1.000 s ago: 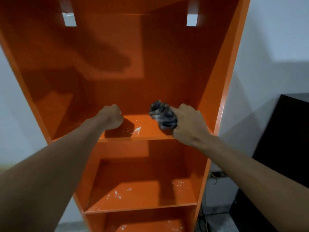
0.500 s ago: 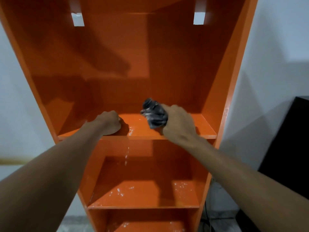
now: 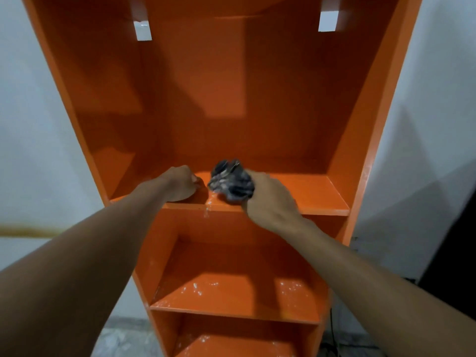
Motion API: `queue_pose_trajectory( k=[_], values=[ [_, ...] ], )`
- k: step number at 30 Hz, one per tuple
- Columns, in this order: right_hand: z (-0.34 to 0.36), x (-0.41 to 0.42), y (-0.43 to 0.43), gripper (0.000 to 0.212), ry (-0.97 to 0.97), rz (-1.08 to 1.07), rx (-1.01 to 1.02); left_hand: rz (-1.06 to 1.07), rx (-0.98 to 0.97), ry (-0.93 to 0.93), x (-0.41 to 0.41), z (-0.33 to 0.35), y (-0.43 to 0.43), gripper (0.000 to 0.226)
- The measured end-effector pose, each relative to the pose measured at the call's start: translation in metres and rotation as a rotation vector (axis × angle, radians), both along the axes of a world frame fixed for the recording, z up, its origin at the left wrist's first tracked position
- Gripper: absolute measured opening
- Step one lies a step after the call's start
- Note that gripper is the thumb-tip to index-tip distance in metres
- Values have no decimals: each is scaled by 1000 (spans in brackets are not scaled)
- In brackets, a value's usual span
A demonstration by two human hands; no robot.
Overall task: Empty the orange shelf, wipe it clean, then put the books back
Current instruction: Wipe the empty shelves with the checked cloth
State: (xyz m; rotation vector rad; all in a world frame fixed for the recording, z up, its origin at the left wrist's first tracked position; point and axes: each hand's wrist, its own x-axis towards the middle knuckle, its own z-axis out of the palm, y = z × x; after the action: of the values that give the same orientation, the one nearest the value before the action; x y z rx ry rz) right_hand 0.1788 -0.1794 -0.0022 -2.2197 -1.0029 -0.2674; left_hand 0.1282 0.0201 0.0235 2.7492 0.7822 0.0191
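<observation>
The orange shelf (image 3: 311,194) stands open in front of me, with no books on its boards. My right hand (image 3: 270,202) grips a crumpled dark cloth (image 3: 230,180) and presses it onto the middle of the upper board, near the front edge. A wet, whitish smear lies on the board just left of the cloth. My left hand (image 3: 180,184) rests on the same board as a curled fist, close beside the cloth, and I see nothing in it.
The lower board (image 3: 231,292) shows white specks and wet patches. White walls flank the shelf on both sides. A dark object (image 3: 458,253) stands at the right edge, with a cable on the floor beneath it.
My right hand has slid the cloth leftward along the upper board, closing the gap to my left fist. The left hand has stayed on the board.
</observation>
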Motion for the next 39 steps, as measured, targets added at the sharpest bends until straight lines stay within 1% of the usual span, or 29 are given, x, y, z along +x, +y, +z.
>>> queue_pose_trajectory(
  k=[1, 2, 3, 4, 5, 6, 7, 8, 9, 10, 13, 15, 16, 18, 20, 21, 23, 24, 25, 27, 28, 30, 31, 33, 34, 36, 37, 39],
  values=[
    [8, 15, 1, 17, -15, -96, 51, 3, -5, -20, -2, 3, -2, 35],
    [15, 36, -1, 15, -70, -212, 45, -3, -1, -40, -2, 5, -1, 38],
    [22, 57, -6, 14, -105, -304, -16, -4, 7, -46, -3, 9, 1, 40],
    [24, 76, -13, 18, -86, -361, -119, -9, -1, -52, -1, 6, 4, 40],
    [22, 92, -21, 24, -18, -389, -256, -21, 1, -51, -1, 7, 4, 41],
    [18, 102, -26, 37, 60, -402, -400, -33, 1, -40, 0, 4, 7, 41],
    [13, 108, -29, 56, 111, -409, -514, -42, 0, -30, 1, 2, 7, 41],
    [11, 109, -27, 70, 133, -413, -573, -55, -5, -28, 2, 2, 8, 41],
    [10, 108, -20, 77, 135, -410, -586, -58, -4, -25, 0, 4, 10, 40],
    [11, 103, -11, 78, 129, -396, -579, -72, -12, -26, -1, 6, 12, 40],
    [10, 76, 28, 74, 108, -311, -530, -128, -81, -30, -7, 16, 19, 39],
    [7, 46, 55, 65, 67, -238, -469, -137, -54, -55, -10, 26, 30, 34],
    [6, 27, 66, 56, 47, -198, -438, -139, -2, -58, -11, 30, 37, 30],
    [1, -14, 87, 38, -53, -112, -372, -131, 153, -46, -17, 41, 51, 22],
    [-8, -54, 102, 30, -146, -3, -261, -157, 312, -21, -24, 52, 63, 10],
    [-11, -68, 106, 31, -170, 43, -221, -170, 374, 4, -29, 56, 68, 8],
    [-3, -74, 106, 44, -159, 45, -175, -195, 456, 74, -39, 63, 76, 5],
    [5, -67, 106, 48, -137, -23, -152, -209, 497, 123, -45, 65, 79, 5],
    [14, -53, 107, 47, -111, -118, -123, -221, 552, 160, -52, 68, 83, 6],
    [27, -8, 107, 34, -50, -296, -162, -261, 710, 220, -64, 72, 84, 13],
    [27, 10, 108, 34, 25, -337, -242, -278, 790, 267, -70, 72, 85, 19],
    [15, 36, 115, 66, 173, -354, -434, -297, 947, 361, -77, 70, 87, 27],
    [10, 43, 122, 77, 193, -361, -492, -303, 1032, 402, -79, 68, 87, 31],
    [7, 45, 152, 81, 172, -346, -528, -302, 1161, 469, -83, 62, 94, 40],
    [9, 40, 169, 78, 158, -318, -523, -304, 1199, 495, -84, 59, 100, 46],
    [12, 27, 208, 65, 155, -239, -488, -333, 1245, 522, -86, 55, 112, 55],
    [13, 17, 224, 57, 170, -192, -469, -360, 1248, 512, -86, 55, 117, 52],
    [10, 2, 245, 46, 168, -111, -426, -438, 1227, 436, -88, 55, 128, 38]
  ],
)
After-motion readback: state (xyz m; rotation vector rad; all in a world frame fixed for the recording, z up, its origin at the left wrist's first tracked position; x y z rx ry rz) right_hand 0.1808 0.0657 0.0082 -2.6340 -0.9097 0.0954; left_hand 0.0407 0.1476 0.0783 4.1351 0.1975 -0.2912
